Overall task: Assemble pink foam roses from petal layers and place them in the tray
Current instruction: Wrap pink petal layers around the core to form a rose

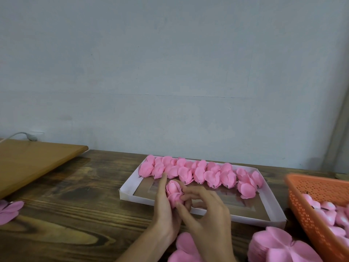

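Illumination: soft, even, moderately bright. Worktop point(75, 195) shows faint sheen at centre left. Wide-angle distortion bends frame edges. Basket point(306, 205) at right edge slightly blurred.

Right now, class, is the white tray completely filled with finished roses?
No, the finished roses line only the far side of the white tray, and the near half of it shows bare.
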A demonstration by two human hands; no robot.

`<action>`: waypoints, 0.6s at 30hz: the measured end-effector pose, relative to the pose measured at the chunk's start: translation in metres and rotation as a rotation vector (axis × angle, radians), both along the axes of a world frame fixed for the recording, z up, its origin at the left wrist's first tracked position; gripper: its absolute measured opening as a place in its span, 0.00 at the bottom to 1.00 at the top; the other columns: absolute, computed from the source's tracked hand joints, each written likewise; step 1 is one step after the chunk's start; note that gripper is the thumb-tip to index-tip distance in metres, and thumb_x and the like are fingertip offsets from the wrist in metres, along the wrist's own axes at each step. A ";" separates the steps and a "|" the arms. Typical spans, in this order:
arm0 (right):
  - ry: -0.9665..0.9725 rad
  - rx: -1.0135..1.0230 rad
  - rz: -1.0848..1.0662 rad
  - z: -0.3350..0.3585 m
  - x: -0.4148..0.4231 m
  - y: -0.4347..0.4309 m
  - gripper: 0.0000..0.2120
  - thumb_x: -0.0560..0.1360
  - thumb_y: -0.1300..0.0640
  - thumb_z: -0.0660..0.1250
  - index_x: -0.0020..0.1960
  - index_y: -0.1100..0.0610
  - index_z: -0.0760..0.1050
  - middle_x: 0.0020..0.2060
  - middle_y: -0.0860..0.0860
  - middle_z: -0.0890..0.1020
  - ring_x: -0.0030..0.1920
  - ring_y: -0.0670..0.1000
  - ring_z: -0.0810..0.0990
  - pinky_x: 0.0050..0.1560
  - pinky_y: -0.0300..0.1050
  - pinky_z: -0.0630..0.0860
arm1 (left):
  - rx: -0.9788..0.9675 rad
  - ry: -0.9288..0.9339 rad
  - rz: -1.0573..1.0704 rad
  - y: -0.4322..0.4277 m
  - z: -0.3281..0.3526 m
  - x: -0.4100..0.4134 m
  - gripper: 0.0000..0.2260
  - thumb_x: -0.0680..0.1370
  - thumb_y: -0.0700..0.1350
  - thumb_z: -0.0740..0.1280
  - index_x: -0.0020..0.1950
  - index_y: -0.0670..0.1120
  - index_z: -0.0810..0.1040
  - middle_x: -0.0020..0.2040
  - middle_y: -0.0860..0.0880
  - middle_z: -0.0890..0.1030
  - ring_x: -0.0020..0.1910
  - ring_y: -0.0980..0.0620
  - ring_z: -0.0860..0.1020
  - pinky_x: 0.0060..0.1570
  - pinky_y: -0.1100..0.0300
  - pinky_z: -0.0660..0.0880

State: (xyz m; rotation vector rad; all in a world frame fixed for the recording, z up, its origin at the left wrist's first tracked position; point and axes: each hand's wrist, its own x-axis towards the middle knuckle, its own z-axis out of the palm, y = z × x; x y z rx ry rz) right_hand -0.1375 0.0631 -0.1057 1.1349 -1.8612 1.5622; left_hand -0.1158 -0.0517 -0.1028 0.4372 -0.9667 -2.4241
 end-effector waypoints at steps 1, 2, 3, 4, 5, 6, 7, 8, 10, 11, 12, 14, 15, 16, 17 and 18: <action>-0.003 0.004 0.000 0.000 0.000 0.000 0.18 0.65 0.59 0.82 0.48 0.41 0.82 0.40 0.37 0.84 0.45 0.46 0.83 0.44 0.44 0.81 | -0.016 -0.002 -0.008 -0.001 0.000 0.000 0.26 0.78 0.65 0.66 0.31 0.46 0.75 0.27 0.47 0.70 0.23 0.50 0.69 0.24 0.61 0.69; -0.007 0.004 0.001 -0.001 0.000 -0.001 0.17 0.65 0.58 0.82 0.47 0.42 0.82 0.39 0.38 0.84 0.46 0.47 0.82 0.43 0.46 0.82 | -0.028 0.000 -0.015 -0.001 0.000 -0.001 0.26 0.78 0.65 0.65 0.31 0.46 0.75 0.26 0.46 0.69 0.22 0.50 0.69 0.24 0.61 0.68; -0.009 0.000 -0.001 -0.001 -0.001 0.000 0.15 0.65 0.57 0.82 0.46 0.43 0.82 0.39 0.38 0.84 0.46 0.47 0.82 0.43 0.47 0.82 | -0.035 0.005 -0.019 -0.001 -0.001 -0.001 0.26 0.78 0.65 0.65 0.32 0.45 0.75 0.26 0.46 0.69 0.22 0.50 0.68 0.23 0.61 0.68; -0.010 -0.007 -0.008 -0.001 -0.001 0.000 0.14 0.65 0.55 0.82 0.45 0.43 0.82 0.39 0.39 0.83 0.45 0.47 0.82 0.42 0.48 0.82 | -0.040 0.014 -0.023 -0.001 -0.001 -0.001 0.26 0.78 0.65 0.65 0.32 0.45 0.75 0.26 0.46 0.70 0.22 0.50 0.68 0.23 0.61 0.69; -0.013 -0.012 -0.020 -0.001 -0.001 0.000 0.13 0.65 0.53 0.81 0.45 0.43 0.82 0.40 0.39 0.83 0.45 0.48 0.82 0.41 0.49 0.82 | -0.047 0.027 -0.026 -0.001 -0.001 -0.001 0.25 0.78 0.64 0.65 0.33 0.45 0.75 0.27 0.46 0.71 0.22 0.50 0.69 0.24 0.61 0.69; -0.019 -0.013 -0.032 0.000 -0.001 0.000 0.12 0.64 0.51 0.81 0.45 0.42 0.82 0.41 0.39 0.82 0.44 0.47 0.82 0.41 0.49 0.82 | -0.060 0.040 -0.031 -0.001 -0.001 -0.002 0.25 0.78 0.64 0.65 0.34 0.45 0.76 0.28 0.46 0.72 0.22 0.50 0.69 0.23 0.61 0.69; -0.025 -0.012 -0.041 0.000 -0.001 0.000 0.12 0.64 0.49 0.80 0.44 0.42 0.82 0.41 0.38 0.82 0.44 0.47 0.82 0.41 0.49 0.82 | -0.078 0.050 -0.034 -0.001 -0.001 -0.002 0.25 0.77 0.64 0.65 0.35 0.44 0.77 0.29 0.46 0.74 0.22 0.50 0.69 0.23 0.61 0.69; -0.029 -0.009 -0.047 0.000 0.000 0.000 0.12 0.64 0.49 0.81 0.44 0.41 0.82 0.42 0.37 0.82 0.44 0.46 0.82 0.41 0.47 0.82 | -0.099 0.057 -0.034 -0.001 -0.001 -0.003 0.24 0.76 0.64 0.66 0.35 0.44 0.78 0.30 0.45 0.75 0.22 0.50 0.70 0.23 0.61 0.69; -0.040 0.006 -0.053 0.000 0.001 0.001 0.12 0.63 0.51 0.82 0.42 0.41 0.81 0.41 0.35 0.82 0.44 0.46 0.82 0.41 0.44 0.81 | -0.143 0.074 -0.032 -0.001 -0.002 -0.003 0.25 0.74 0.65 0.66 0.35 0.43 0.79 0.33 0.46 0.78 0.22 0.51 0.70 0.23 0.62 0.69; -0.046 0.013 -0.054 -0.001 0.001 0.000 0.13 0.63 0.52 0.82 0.42 0.42 0.81 0.40 0.36 0.82 0.44 0.45 0.82 0.41 0.43 0.81 | -0.161 0.080 -0.033 -0.001 -0.003 -0.003 0.25 0.73 0.66 0.66 0.35 0.43 0.79 0.33 0.46 0.78 0.22 0.51 0.70 0.24 0.62 0.69; -0.051 0.016 -0.056 -0.001 0.001 0.000 0.13 0.64 0.53 0.83 0.42 0.42 0.81 0.39 0.37 0.82 0.44 0.45 0.82 0.41 0.43 0.81 | -0.173 0.079 -0.036 0.000 -0.003 -0.002 0.25 0.72 0.66 0.66 0.36 0.44 0.79 0.32 0.47 0.77 0.22 0.51 0.69 0.24 0.61 0.68; -0.066 0.017 -0.061 -0.001 0.002 0.000 0.13 0.64 0.55 0.83 0.40 0.43 0.81 0.39 0.37 0.82 0.42 0.45 0.82 0.41 0.40 0.79 | -0.179 0.063 -0.031 0.001 -0.002 -0.002 0.24 0.71 0.66 0.68 0.36 0.44 0.78 0.32 0.47 0.77 0.23 0.51 0.69 0.25 0.61 0.68; -0.076 0.020 -0.067 -0.001 0.001 0.000 0.14 0.64 0.56 0.83 0.40 0.43 0.80 0.39 0.36 0.82 0.41 0.45 0.83 0.41 0.40 0.79 | -0.168 0.060 -0.026 0.002 -0.001 -0.001 0.23 0.71 0.65 0.69 0.35 0.44 0.77 0.34 0.47 0.76 0.24 0.52 0.70 0.25 0.61 0.69; -0.086 0.027 -0.072 -0.001 0.001 0.000 0.14 0.64 0.57 0.83 0.39 0.43 0.80 0.40 0.35 0.82 0.40 0.45 0.83 0.41 0.40 0.79 | -0.144 0.066 -0.027 0.002 -0.001 -0.001 0.23 0.72 0.64 0.69 0.34 0.44 0.76 0.35 0.47 0.76 0.25 0.52 0.71 0.25 0.61 0.71; -0.095 0.032 -0.075 -0.001 0.001 0.000 0.15 0.64 0.58 0.83 0.38 0.43 0.80 0.41 0.35 0.83 0.39 0.44 0.83 0.41 0.38 0.78 | -0.111 0.080 -0.031 0.003 0.000 -0.001 0.22 0.74 0.62 0.70 0.33 0.44 0.74 0.35 0.47 0.75 0.25 0.53 0.73 0.25 0.61 0.72; -0.099 0.035 -0.075 -0.001 0.001 0.000 0.15 0.64 0.60 0.83 0.38 0.44 0.79 0.41 0.34 0.83 0.39 0.44 0.83 0.41 0.36 0.78 | -0.081 0.096 -0.037 0.003 0.001 0.000 0.22 0.76 0.60 0.69 0.33 0.45 0.73 0.35 0.47 0.74 0.26 0.53 0.73 0.24 0.61 0.73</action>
